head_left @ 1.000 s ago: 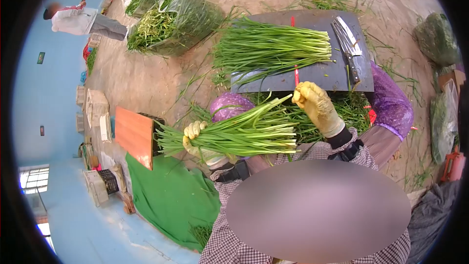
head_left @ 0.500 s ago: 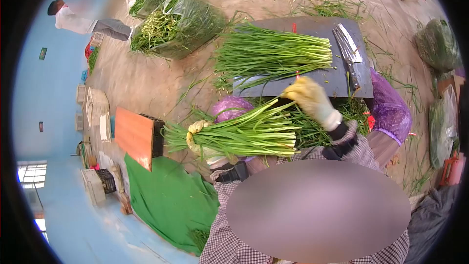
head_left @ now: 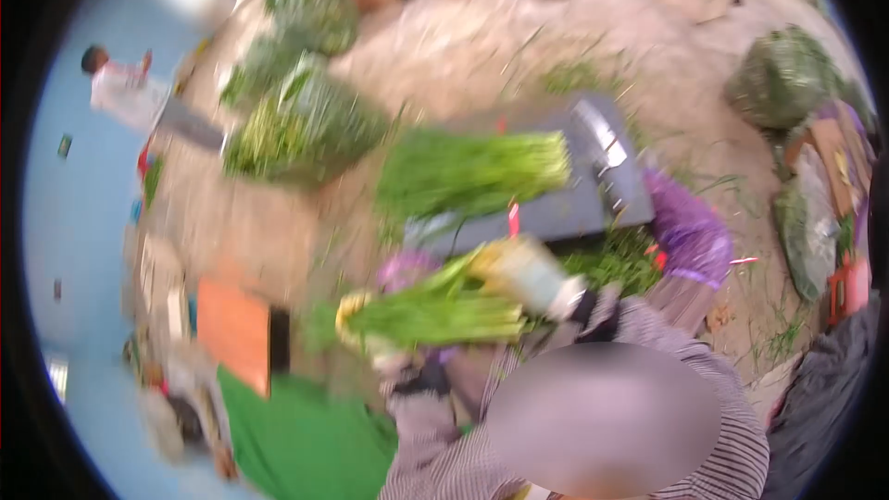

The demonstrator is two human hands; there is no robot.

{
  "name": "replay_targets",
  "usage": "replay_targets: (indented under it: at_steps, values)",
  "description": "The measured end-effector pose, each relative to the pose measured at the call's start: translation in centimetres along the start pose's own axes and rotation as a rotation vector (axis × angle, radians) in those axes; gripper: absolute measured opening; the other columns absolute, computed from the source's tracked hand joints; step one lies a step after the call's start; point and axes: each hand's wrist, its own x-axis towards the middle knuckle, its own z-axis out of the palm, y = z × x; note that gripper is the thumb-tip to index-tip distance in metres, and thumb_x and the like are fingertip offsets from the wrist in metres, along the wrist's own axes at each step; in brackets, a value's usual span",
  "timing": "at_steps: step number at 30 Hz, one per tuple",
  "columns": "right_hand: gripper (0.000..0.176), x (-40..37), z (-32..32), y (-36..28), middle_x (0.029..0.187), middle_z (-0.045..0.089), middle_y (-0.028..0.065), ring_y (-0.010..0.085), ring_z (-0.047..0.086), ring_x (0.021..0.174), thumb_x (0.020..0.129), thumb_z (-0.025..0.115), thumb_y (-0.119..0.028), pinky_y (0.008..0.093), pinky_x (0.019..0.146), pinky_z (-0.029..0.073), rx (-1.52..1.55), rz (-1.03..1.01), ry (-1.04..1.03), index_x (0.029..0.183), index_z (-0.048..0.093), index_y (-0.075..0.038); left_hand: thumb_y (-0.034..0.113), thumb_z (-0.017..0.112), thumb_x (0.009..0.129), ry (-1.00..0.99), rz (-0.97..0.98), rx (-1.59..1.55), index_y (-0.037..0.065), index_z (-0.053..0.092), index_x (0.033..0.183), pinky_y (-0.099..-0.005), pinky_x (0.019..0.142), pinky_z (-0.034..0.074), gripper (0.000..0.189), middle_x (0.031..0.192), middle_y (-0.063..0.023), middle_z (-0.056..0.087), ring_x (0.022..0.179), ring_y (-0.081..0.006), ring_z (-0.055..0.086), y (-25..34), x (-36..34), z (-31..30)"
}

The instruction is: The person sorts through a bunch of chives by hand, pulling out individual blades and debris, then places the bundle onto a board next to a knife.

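My left hand (head_left: 356, 319), in a yellowish glove, is closed around the leafy part of a bunch of garlic chives (head_left: 435, 315). The pale cut ends of the bunch point right. My right hand (head_left: 523, 273), gloved too, is over the upper side of this bunch, its fingers against the leaves. Motion blur hides how those fingers are set. Beyond my hands, a larger pile of garlic chives (head_left: 472, 167) lies on a grey board (head_left: 593, 208). A knife with a bright blade (head_left: 600, 134) rests on the board's right side.
Plastic bags of greens (head_left: 310, 125) stand at upper left, another bag (head_left: 782, 79) at upper right. An orange board (head_left: 231, 329) and green cloth (head_left: 296, 435) are at left. A person (head_left: 134, 97) is by the blue wall. Loose leaves litter the floor.
My right hand has come down and left from beside the board onto the held bunch. My left hand keeps its hold. The whole view has shifted and blurred.
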Motion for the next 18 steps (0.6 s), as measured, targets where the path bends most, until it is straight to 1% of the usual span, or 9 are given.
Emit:
replay_targets:
  at_steps: [1, 2, 3, 4, 6, 11, 14, 17, 18]
  values:
    - [0.021, 1.2, 1.1, -0.2, 0.093, 0.067, 0.0088, 0.0284, 0.067, 0.089, 0.083, 0.068, -0.029, 0.0418, 0.075, 0.053, -0.094, -0.071, -0.001, 0.092, 0.066, -0.01, 0.02, 0.056, 0.095, 0.019, -0.034, 0.125, 0.008, 0.063, 0.087, -0.0332, 0.075, 0.048, 0.016, 0.084, -0.0024, 0.061, 0.078, -0.016, 0.056, 1.5, 0.4, -2.9]
    - [0.02, 2.0, 2.8, -0.1, 0.094, 0.065, 0.0086, 0.0294, 0.066, 0.087, 0.084, 0.068, -0.03, 0.0421, 0.075, 0.053, -0.113, -0.057, -0.067, 0.088, 0.064, -0.011, 0.025, 0.054, 0.097, 0.073, 0.05, 0.191, 0.007, 0.066, 0.096, -0.0337, 0.078, 0.051, 0.022, 0.089, -0.0038, 0.065, 0.083, -0.0169, 0.06, 2.3, 0.5, -5.1]
    - [0.013, 2.5, 3.4, -0.3, 0.091, 0.064, 0.0096, 0.0293, 0.065, 0.086, 0.083, 0.064, -0.022, 0.0438, 0.075, 0.052, -0.066, -0.12, 0.008, 0.089, 0.066, -0.01, 0.031, 0.051, 0.099, 0.133, 0.13, 0.262, 0.006, 0.069, 0.104, -0.0342, 0.082, 0.055, 0.031, 0.094, -0.0052, 0.068, 0.088, -0.0179, 0.065, 1.8, 0.6, -4.0]
    - [0.012, 2.3, 4.1, 0.0, 0.091, 0.063, 0.0084, 0.027, 0.065, 0.086, 0.086, 0.062, -0.022, 0.0415, 0.075, 0.051, -0.05, -0.181, 0.043, 0.089, 0.066, -0.011, 0.033, 0.054, 0.098, 0.086, 0.166, 0.388, 0.009, 0.068, 0.1, -0.0317, 0.08, 0.055, 0.028, 0.093, -0.0025, 0.068, 0.087, -0.0157, 0.064, 1.4, 0.1, -3.1]
    - [0.015, 2.0, 3.9, -0.5, 0.094, 0.061, 0.0047, 0.0226, 0.063, 0.09, 0.091, 0.061, -0.028, 0.0368, 0.077, 0.049, -0.143, -0.153, 0.026, 0.092, 0.064, -0.013, 0.031, 0.06, 0.097, 0.095, 0.217, 0.317, 0.01, 0.066, 0.097, -0.0296, 0.077, 0.053, 0.022, 0.093, -0.001, 0.067, 0.085, -0.0136, 0.063, 0.8, -0.2, -1.7]
    - [0.018, 1.0, 4.4, 0.6, 0.095, 0.062, 0.0041, 0.0229, 0.063, 0.093, 0.093, 0.06, -0.03, 0.038, 0.079, 0.049, 0.034, -0.079, 0.16, 0.093, 0.065, -0.013, 0.03, 0.061, 0.097, 0.121, 0.188, 0.203, 0.008, 0.064, 0.096, -0.0289, 0.076, 0.051, 0.023, 0.09, -0.0015, 0.063, 0.084, -0.0139, 0.06, 0.7, -0.1, -1.6]
    - [0.016, 0.8, 5.1, 1.1, 0.089, 0.06, 0.0045, 0.0247, 0.063, 0.088, 0.092, 0.061, -0.028, 0.0392, 0.075, 0.05, -0.128, -0.042, 0.012, 0.087, 0.067, -0.014, 0.028, 0.058, 0.098, 0.093, 0.157, 0.205, 0.007, 0.062, 0.093, -0.0279, 0.074, 0.049, 0.022, 0.086, -0.0016, 0.061, 0.081, -0.0141, 0.057, 0.6, 0.1, -1.5]
    - [0.013, 0.7, 4.3, 1.4, 0.086, 0.06, 0.0046, 0.0253, 0.063, 0.087, 0.087, 0.062, -0.026, 0.0389, 0.074, 0.052, -0.17, -0.032, 0.082, 0.085, 0.067, -0.014, 0.024, 0.056, 0.098, -0.019, 0.129, 0.202, 0.008, 0.061, 0.091, -0.0274, 0.072, 0.047, 0.018, 0.083, -0.0009, 0.058, 0.077, -0.0137, 0.055, 0.3, 0.5, -0.9]
    - [0.008, 0.2, 4.9, 2.7, 0.087, 0.062, 0.0047, 0.0253, 0.062, 0.086, 0.083, 0.063, -0.022, 0.0392, 0.071, 0.053, -0.041, -0.088, 0.318, 0.085, 0.067, -0.015, 0.023, 0.055, 0.097, -0.023, 0.115, 0.214, 0.009, 0.06, 0.09, -0.0281, 0.071, 0.046, 0.017, 0.082, -0.0009, 0.057, 0.076, -0.0134, 0.054, 0.6, 0.3, -1.0]
